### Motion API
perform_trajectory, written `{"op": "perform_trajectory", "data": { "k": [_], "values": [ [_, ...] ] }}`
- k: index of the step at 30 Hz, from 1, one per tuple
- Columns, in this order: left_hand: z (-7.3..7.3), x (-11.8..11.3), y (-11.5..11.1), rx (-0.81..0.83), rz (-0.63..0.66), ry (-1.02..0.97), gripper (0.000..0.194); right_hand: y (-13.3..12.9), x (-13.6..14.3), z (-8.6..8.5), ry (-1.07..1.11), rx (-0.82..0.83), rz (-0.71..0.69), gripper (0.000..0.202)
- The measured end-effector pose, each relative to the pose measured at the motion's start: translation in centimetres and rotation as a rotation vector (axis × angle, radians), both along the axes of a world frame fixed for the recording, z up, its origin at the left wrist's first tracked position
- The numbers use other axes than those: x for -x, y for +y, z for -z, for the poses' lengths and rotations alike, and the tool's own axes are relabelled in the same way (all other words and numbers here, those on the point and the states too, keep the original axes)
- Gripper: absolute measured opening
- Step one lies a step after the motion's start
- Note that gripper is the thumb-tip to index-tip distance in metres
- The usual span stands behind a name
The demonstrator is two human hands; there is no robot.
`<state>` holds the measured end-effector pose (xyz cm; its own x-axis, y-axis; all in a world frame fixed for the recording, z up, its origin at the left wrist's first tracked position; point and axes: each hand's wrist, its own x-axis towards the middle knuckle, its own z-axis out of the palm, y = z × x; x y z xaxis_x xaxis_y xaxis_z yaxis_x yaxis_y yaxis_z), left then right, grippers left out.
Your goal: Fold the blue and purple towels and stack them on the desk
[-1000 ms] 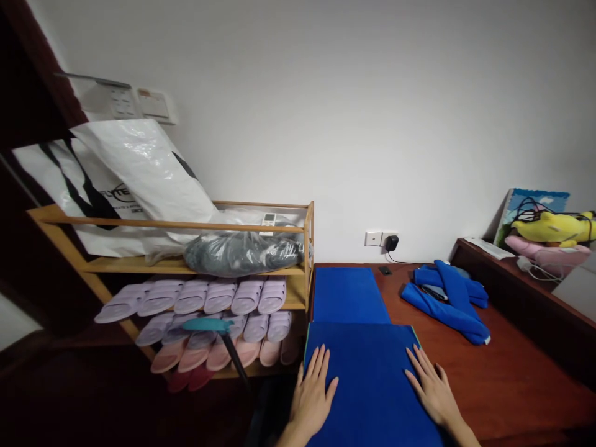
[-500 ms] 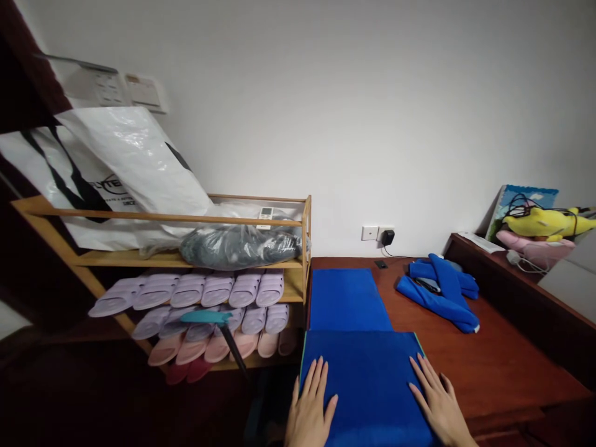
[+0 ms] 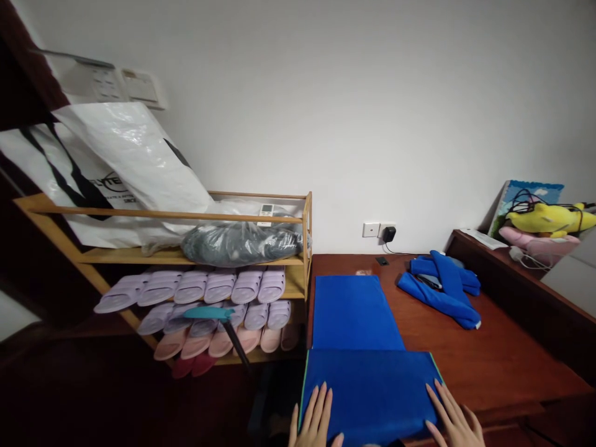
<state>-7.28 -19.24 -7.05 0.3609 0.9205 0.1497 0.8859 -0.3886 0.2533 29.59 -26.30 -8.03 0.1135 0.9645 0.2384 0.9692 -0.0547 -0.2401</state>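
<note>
A blue cloth lies spread flat at the near edge of a reddish wooden table. My left hand rests flat on its near left corner, fingers apart. My right hand lies flat at its right edge, fingers spread. Both hands are cut off by the bottom of the view. A second blue cloth lies flat just beyond the first, toward the wall.
A heap of crumpled blue cloths sits at the table's back right. Left of the table stands a wooden rack with rows of slippers and plastic bags. A raised ledge with plush toys is at right. A charger is plugged into the wall.
Both hands have slid toward me along the near cloth, and the near cloth has come toward the table's edge. The view has tilted up a little.
</note>
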Motion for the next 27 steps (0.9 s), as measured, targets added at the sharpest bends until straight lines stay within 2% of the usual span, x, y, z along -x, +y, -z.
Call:
{"op": "perform_trajectory", "data": {
  "k": [3, 7, 9, 13, 16, 20, 23, 27],
  "values": [
    [-2.6, 0.3, 1.5, -0.005, 0.016, -0.063, 0.045, 1.6, -1.1, -1.0, 0.071, 0.035, 0.045, 0.048],
    [-6.9, 1.1, 6.7, -0.096, 0.022, -0.181, 0.038, 6.5, -2.7, -3.1, 0.153, -0.003, 0.081, 0.047],
    [-7.8, 1.6, 9.1, -0.097, 0.035, -0.197, 0.033, 8.9, -3.4, -3.7, 0.208, 0.034, 0.083, 0.047],
    [-7.4, 2.5, 11.6, 0.034, 0.069, -0.285, 0.017, 11.5, -4.2, -4.1, 0.284, 0.127, 0.114, 0.035],
    [-7.1, 2.9, 12.2, 0.114, 0.069, -0.380, 0.006, 11.7, -4.5, -4.4, 0.335, 0.134, 0.082, 0.025],
    [-8.0, 3.7, 12.6, 0.175, 0.089, -0.441, 0.013, 10.8, -4.9, -5.8, 0.437, 0.111, -0.010, 0.032],
    [-9.9, 4.6, 12.2, 0.252, 0.140, -0.503, 0.015, 9.3, -5.4, -7.5, 0.610, 0.037, -0.044, 0.037],
    [-13.9, 5.8, 10.6, 0.383, 0.216, -0.651, 0.017, 6.5, -6.0, -11.1, 0.831, 0.030, -0.021, 0.042]
  ]
}}
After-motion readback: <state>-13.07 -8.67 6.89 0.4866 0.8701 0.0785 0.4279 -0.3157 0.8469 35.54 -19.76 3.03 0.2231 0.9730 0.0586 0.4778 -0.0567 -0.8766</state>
